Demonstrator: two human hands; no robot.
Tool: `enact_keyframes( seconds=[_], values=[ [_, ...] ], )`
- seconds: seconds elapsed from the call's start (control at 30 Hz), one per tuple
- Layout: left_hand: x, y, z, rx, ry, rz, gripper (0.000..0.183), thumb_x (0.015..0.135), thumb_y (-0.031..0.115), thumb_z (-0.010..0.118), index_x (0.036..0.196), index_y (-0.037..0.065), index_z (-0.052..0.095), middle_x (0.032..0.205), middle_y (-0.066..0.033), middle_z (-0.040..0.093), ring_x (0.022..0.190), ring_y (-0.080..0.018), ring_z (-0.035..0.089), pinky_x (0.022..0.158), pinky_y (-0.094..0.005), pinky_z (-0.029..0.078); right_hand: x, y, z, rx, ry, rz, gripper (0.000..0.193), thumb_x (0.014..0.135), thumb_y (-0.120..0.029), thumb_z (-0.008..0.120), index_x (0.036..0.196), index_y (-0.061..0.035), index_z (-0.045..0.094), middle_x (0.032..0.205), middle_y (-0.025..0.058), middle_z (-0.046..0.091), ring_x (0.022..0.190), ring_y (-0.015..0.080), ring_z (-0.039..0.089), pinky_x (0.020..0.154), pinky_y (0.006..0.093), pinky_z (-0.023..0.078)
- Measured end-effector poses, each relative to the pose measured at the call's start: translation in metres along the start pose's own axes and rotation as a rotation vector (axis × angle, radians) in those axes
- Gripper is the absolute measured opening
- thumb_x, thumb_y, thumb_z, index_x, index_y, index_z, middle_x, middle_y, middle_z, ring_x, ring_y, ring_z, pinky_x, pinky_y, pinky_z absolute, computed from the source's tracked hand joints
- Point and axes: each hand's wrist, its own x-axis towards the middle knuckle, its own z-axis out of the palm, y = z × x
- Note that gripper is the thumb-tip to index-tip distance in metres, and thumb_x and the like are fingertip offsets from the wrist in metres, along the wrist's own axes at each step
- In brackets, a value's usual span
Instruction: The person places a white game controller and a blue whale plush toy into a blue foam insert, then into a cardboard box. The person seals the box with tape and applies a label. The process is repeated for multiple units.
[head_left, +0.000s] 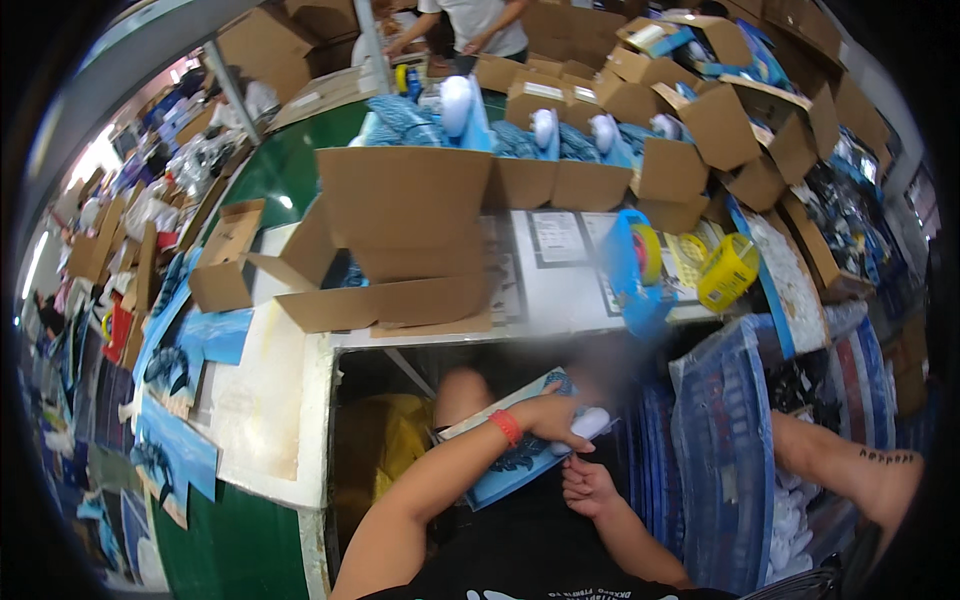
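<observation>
On my lap lies a blue printed card (497, 487) carrying a dark blue patterned item, tilted up to the right. My left hand (548, 417), with a red wristband on its wrist, is closed over the card and the white rounded piece (590, 425) at its right end. Just below that piece, my right hand (591, 487) is closed in a pinch by the card's edge. Whatever sits between those fingertips is too small to make out.
Ahead stands a worktable with an open carton (405, 215), a blue tape dispenser (638, 270) and a yellow tape roll (728, 272). Blue cards (178, 455) lie at left. Blue-edged crates (720, 440) stand at right, where another person's forearm (850, 465) reaches in. Someone works behind the cartons.
</observation>
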Motion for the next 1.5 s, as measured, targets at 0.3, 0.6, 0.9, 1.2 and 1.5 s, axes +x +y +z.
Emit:
enact_keyframes(
  seconds=[0.3,0.6,0.9,1.2,1.5],
  values=[
    [0.010,-0.004,-0.013,-0.055,-0.013,-0.039,0.099,0.073,0.072,0.074,0.141,0.004,0.050,0.101,-0.0180,0.073,0.110,-0.0301,0.067,0.122,-0.0526,0.013,-0.007,0.009,0.029,-2.000,0.543,-1.196,0.019,0.094,-0.017,0.064,0.104,-0.0019,0.060,0.079,0.0192,0.070,0.069,0.0386,0.069,0.062,0.0465,0.058],
    [0.007,0.004,-0.002,-0.019,0.040,-0.060,0.096,0.072,0.066,0.078,0.142,0.007,0.049,0.091,-0.0129,0.073,0.102,-0.0280,0.070,0.123,-0.0535,0.011,0.016,0.024,0.014,-0.851,0.408,-0.668,0.019,0.103,-0.018,0.055,0.101,-0.0002,0.059,0.069,0.0087,0.066,0.052,0.0185,0.062,0.048,0.0337,0.049],
    [0.001,0.012,-0.003,-0.031,0.061,-0.099,0.100,0.072,0.063,0.079,0.145,0.004,0.046,0.081,-0.0111,0.069,0.095,-0.0277,0.070,0.122,-0.0569,0.012,0.009,0.028,0.014,-1.004,0.424,-0.687,0.027,0.107,-0.022,0.045,0.098,-0.0013,0.060,0.065,0.0089,0.060,0.056,0.0192,0.059,0.053,0.0342,0.045],
    [-0.029,0.041,-0.025,-0.066,0.160,-0.139,0.096,0.064,0.052,0.089,0.142,0.012,0.049,0.078,-0.0067,0.067,0.083,-0.0221,0.070,0.124,-0.0527,0.015,-0.009,0.023,0.057,-0.213,0.125,-0.366,0.017,0.103,-0.011,0.047,0.092,-0.0042,0.057,0.057,0.0049,0.050,0.037,0.0106,0.035,0.038,0.0266,0.026],
    [-0.102,0.109,-0.035,0.081,0.589,-0.020,0.101,0.054,0.055,0.094,0.134,0.008,0.055,0.094,-0.0112,0.071,0.089,-0.0289,0.072,0.120,-0.0517,0.026,-0.044,0.018,0.089,-0.183,-0.215,-0.108,0.017,0.104,-0.010,0.045,0.105,-0.0087,0.062,0.061,0.0041,0.055,0.035,0.0095,0.038,0.039,0.0234,0.027]
  ],
)
